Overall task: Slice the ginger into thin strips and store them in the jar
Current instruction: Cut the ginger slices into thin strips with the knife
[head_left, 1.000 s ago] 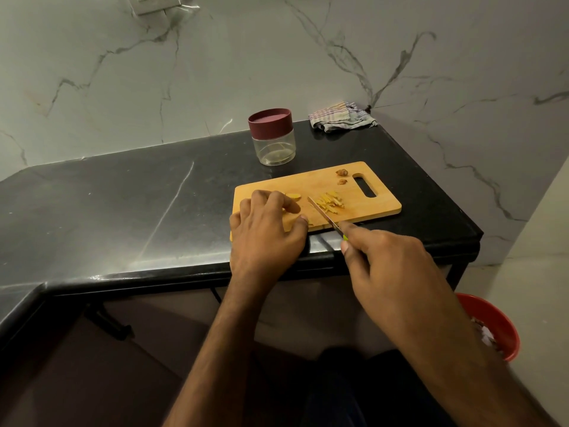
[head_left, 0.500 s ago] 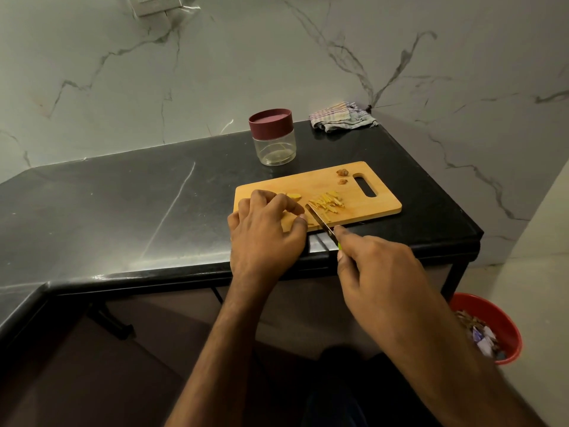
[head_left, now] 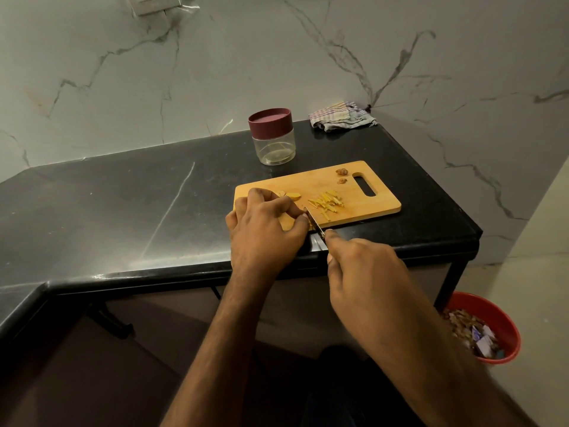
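On the black desk (head_left: 123,195), going left to right: the left hand (head_left: 264,229) is curled over the near-left corner of the wooden cutting board (head_left: 381,204), fingertips tucked down on what's presumably the ginger piece being cut, though that piece is hidden under the fingers. Just past the knuckles a couple of pale ginger slices (head_left: 291,195) are seen lying flat on the board. Next comes the knife (head_left: 314,221), blade tip down right beside the left fingertips, its handle wrapped by the right hand (head_left: 363,266). Further right a loose pile of thin ginger strips (head_left: 326,203) is spread mid-board, with two brown trimmed bits (head_left: 341,175) near the handle slot.

The jar (head_left: 272,137) is parked behind the board, maroon lid on, looks empty.

Handling-wise: ginger is likely firm and fibrous, light, a bit damp and slippery once cut, so it's best pinned from above with knuckles kept ahead of the fingertips. The strips are probably flimsy and sticky, better gathered in a pinch or scraped together than picked singly.
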